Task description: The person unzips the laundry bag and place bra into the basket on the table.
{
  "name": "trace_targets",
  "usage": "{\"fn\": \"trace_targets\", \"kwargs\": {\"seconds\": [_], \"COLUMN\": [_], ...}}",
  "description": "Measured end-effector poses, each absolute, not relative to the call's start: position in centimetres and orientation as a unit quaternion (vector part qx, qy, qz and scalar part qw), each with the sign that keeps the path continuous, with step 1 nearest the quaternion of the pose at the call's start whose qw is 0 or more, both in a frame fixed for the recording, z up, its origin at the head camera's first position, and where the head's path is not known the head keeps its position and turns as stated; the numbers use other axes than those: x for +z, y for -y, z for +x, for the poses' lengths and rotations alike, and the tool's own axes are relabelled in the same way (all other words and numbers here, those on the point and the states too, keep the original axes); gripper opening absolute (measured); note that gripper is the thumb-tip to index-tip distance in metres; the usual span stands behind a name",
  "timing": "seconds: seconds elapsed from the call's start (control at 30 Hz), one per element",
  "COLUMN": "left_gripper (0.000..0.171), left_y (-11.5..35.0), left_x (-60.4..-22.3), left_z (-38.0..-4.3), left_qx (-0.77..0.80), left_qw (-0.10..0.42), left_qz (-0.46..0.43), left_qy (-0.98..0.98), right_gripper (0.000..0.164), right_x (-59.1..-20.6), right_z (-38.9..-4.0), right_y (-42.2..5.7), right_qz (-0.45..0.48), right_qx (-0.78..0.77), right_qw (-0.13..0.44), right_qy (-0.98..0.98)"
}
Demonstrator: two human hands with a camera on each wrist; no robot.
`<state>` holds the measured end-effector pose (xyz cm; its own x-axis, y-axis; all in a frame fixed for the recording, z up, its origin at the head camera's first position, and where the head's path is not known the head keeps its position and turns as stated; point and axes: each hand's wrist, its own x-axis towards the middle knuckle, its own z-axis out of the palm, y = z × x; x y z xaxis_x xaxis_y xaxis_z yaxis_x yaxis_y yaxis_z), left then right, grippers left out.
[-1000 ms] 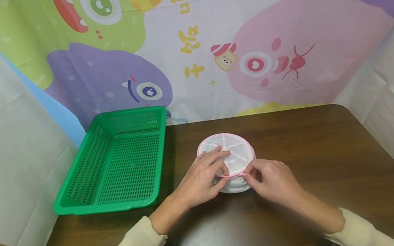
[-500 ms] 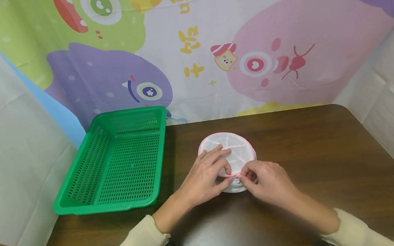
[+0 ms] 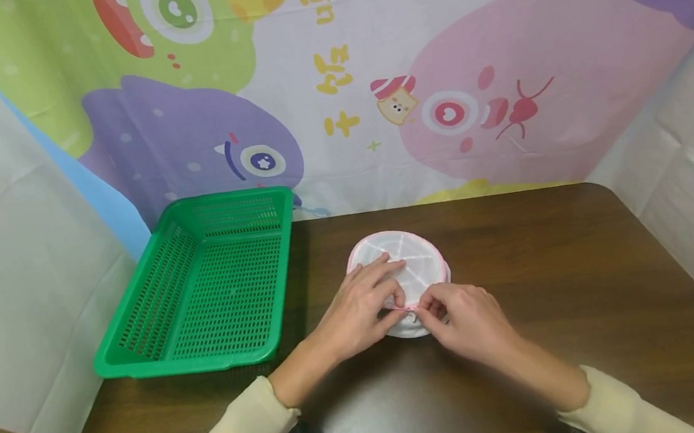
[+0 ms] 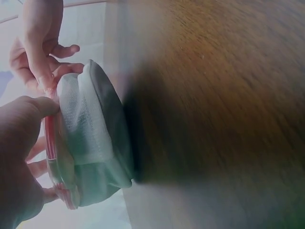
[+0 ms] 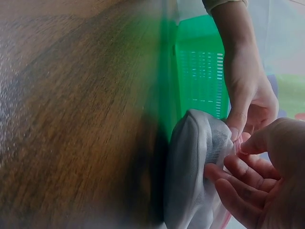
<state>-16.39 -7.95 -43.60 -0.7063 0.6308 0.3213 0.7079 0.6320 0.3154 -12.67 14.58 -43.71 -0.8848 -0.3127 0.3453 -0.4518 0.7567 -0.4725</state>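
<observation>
A round white mesh laundry bag [image 3: 421, 261] with pink trim sits on the table in the head view, with white ribs crossing its top. Along its near rim runs a pink zipper [image 4: 50, 138]. My left hand [image 3: 364, 309] pinches the zippered rim between thumb and index finger, its other fingers spread over the mesh top. Thumb and index finger of my right hand [image 3: 471, 318] pinch the zipper just to the right, close to the left fingertips. In the right wrist view the bag's soft grey-white side [image 5: 188, 162] bulges below both hands; the pinched zipper part is mostly hidden by fingertips.
A green plastic basket [image 3: 282, 302] with slotted walls stands on the left of the brown wooden table [image 3: 549, 243]. A cartoon-printed cloth [image 3: 341, 167] hangs behind the table's far edge, with pale walls at both sides.
My right hand has slid left along the pink zipper, closing in on the left fingertips. The left hand keeps its grip on the rim, nearly still.
</observation>
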Motion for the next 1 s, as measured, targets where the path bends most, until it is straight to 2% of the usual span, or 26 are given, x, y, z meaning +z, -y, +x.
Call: {"fn": "trace_targets", "kwargs": {"seconds": [0.57,1.0], "left_gripper": [0.021,0.025], "left_y": [9.0,8.4], "left_x": [-43.6,-43.5], "left_z": [-16.6,-16.5], "left_qx": [-0.207,-0.219], "left_qw": [0.104,0.098], "left_qz": [-0.401,-0.391], "left_qy": [0.886,0.888], "right_gripper": [0.013,0.014], "right_x": [-44.0,-43.8], "right_z": [-12.7,-12.7], "right_y": [-15.2,-15.1], "right_qz": [0.196,0.204], "right_qx": [0.274,0.274], "right_qw": [0.138,0.142], "right_qy": [0.931,0.929]}}
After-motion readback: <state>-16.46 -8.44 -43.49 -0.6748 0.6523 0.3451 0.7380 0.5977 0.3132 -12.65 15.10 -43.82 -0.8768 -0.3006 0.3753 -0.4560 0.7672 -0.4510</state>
